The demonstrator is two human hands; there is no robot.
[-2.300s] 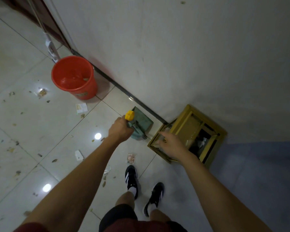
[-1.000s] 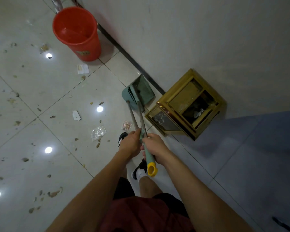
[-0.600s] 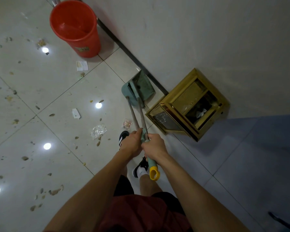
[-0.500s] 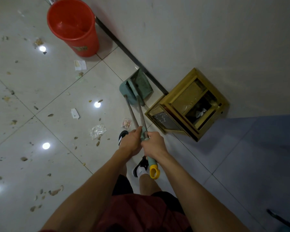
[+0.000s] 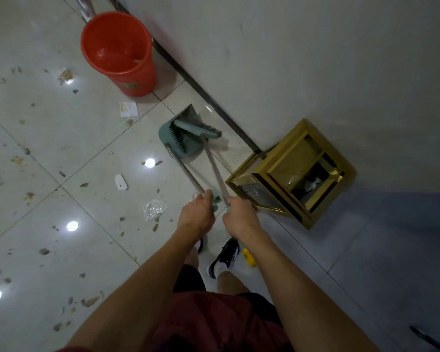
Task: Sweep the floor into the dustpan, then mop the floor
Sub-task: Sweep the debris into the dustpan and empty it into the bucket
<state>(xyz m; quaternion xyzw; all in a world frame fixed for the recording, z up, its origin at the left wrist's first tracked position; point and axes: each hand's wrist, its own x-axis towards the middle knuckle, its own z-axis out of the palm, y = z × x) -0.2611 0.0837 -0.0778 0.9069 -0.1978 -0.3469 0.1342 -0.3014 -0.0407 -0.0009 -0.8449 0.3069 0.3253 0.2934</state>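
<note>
Left hand: the left hand (image 5: pixel 196 215) is wrapped round the thin metal handle of the teal plastic dustpan (image 5: pixel 182 138), keeping the pan steady with its mouth on the floor.
Right hand: the right hand (image 5: pixel 240 214) is closed on the metal pole of the teal-headed broom (image 5: pixel 201 129), whose head sits at the pan's 3 o'clock edge, angled out, apparently to free it.
Poles: they meet near the hands and splay apart toward 12 o'clock.
Floor: the glossy white tiled floor (image 5: pixel 48 194) carries scraps and a crumpled clear plastic wrapper (image 5: pixel 154 208) at the left hand's 9 o'clock; nothing looks swept yet.
Mopping gear: an orange plastic bucket (image 5: pixel 117 52) stands by the wall at 11 o'clock.
Obstacle: a gold-framed glass bin (image 5: pixel 290 171) sits just beside the right hand at 2 o'clock.
</note>
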